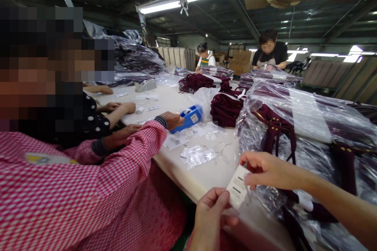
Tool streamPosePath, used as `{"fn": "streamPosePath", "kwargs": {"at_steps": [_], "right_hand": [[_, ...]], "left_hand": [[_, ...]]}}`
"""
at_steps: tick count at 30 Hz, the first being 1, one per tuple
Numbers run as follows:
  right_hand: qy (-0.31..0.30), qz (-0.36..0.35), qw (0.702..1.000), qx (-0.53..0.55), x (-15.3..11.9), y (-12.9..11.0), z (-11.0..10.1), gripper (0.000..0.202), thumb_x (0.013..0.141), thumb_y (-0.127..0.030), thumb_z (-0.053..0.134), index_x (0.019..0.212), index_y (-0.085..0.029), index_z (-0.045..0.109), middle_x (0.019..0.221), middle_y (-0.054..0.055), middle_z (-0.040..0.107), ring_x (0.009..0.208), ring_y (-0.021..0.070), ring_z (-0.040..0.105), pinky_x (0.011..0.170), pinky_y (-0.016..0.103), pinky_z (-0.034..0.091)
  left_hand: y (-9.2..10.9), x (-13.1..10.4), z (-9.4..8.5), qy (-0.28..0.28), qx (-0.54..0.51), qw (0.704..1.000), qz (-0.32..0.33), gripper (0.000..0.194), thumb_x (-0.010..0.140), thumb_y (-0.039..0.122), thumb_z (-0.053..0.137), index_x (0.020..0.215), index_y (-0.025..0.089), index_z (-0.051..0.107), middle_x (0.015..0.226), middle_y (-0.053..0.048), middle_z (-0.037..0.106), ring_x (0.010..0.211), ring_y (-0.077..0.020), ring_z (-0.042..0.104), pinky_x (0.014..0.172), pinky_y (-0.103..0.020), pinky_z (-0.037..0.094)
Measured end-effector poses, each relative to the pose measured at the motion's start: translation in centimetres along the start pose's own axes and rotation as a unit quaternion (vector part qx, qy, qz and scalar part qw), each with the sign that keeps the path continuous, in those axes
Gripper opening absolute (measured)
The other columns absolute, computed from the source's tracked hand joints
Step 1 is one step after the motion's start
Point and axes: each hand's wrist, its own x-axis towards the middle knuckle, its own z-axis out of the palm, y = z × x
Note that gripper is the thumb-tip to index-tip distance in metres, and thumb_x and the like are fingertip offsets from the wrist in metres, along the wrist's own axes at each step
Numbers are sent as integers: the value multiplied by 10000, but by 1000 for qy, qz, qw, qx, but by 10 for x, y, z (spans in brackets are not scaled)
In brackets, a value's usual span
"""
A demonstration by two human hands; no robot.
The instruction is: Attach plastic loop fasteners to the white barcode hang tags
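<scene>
Fluorescent-lit workshop, white table (pixel 194 178); the printed card (pixel 237 186) (small, pale) sits between left hand (pixel 209 213) and right hand (pixel 266 170), both pinching it.

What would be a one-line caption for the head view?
Two hands hold a printed white tag near plastic-wrapped maroon garments, a blue tape dispenser beyond.

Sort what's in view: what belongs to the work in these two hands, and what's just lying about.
Belongs:
- printed tag, between left hand and right hand
- likely glossy packets
- likely bagged maroon garments
- perhaps blue tape dispenser, in a co-worker's hand

Apparently just lying about:
- cardboard boxes in the background
- grey holder across the table
</scene>
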Motion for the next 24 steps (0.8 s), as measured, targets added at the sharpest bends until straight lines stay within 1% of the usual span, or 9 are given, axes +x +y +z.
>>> {"fn": "streamPosePath", "kwargs": {"at_steps": [1,2,5,8,11,13,17,20,24], "right_hand": [[7,-4,1000,-7,-1,1,1,126,859,-263,563,939,-166,562,707,-19,631,626,133,602,567,217,415],[17,-10,1000,-23,-2,2,3,113,877,-271,535,852,-165,566,670,-21,614,608,133,598,558,217,408],[45,-30,995,-89,-5,-1,9,254,907,-292,492,688,-170,531,566,-39,535,534,117,545,521,213,364],[52,-46,988,-141,-5,-5,16,278,914,-303,490,673,-171,534,571,-41,505,536,109,510,506,209,332],[72,-65,976,-194,-5,-7,26,300,931,-311,475,678,-170,552,616,-23,532,577,116,517,540,217,333],[83,-84,967,-227,-5,-6,34,295,942,-295,459,703,-169,578,654,-3,573,619,129,542,594,234,349],[103,-98,959,-245,-9,0,49,255,958,-261,417,913,-188,657,808,54,667,750,177,610,685,263,394],[110,-94,953,-266,-13,6,60,300,971,-251,364,994,-199,658,901,79,689,769,194,627,699,277,425],[97,-101,931,-337,-12,13,71,323,961,-226,354,1130,-164,622,975,111,692,766,213,644,677,297,457]], "left_hand": [[1,-1,1,2,-3,1000,1,376,602,459,807,731,133,673,605,6,623,471,-82,529,424,-179,454],[1,-1,1,4,-2,1000,-3,387,584,466,816,724,131,681,597,6,620,471,-84,527,420,-178,453],[-2,0,1,11,4,1000,-20,422,515,474,847,707,129,699,563,20,596,441,-78,509,404,-182,445],[-5,1,0,5,1,999,-33,463,525,495,837,784,133,708,583,-1,643,404,-97,547,380,-190,415],[-4,0,-1,11,-10,999,-28,471,541,493,833,815,131,709,609,-29,682,463,-143,620,405,-203,440],[-2,-1,-2,19,-20,999,-16,455,533,473,844,791,123,711,614,-33,688,494,-145,629,429,-207,465],[-3,-1,-2,14,-30,999,-10,455,541,462,844,804,114,714,599,-44,699,457,-132,612,411,-199,456],[-5,1,-3,14,-33,999,-7,438,542,438,851,801,110,719,584,-34,692,442,-119,596,410,-195,461],[-5,1,-1,16,-41,999,0,386,562,403,852,776,105,733,630,-40,703,492,-98,591,471,-186,483]]}}
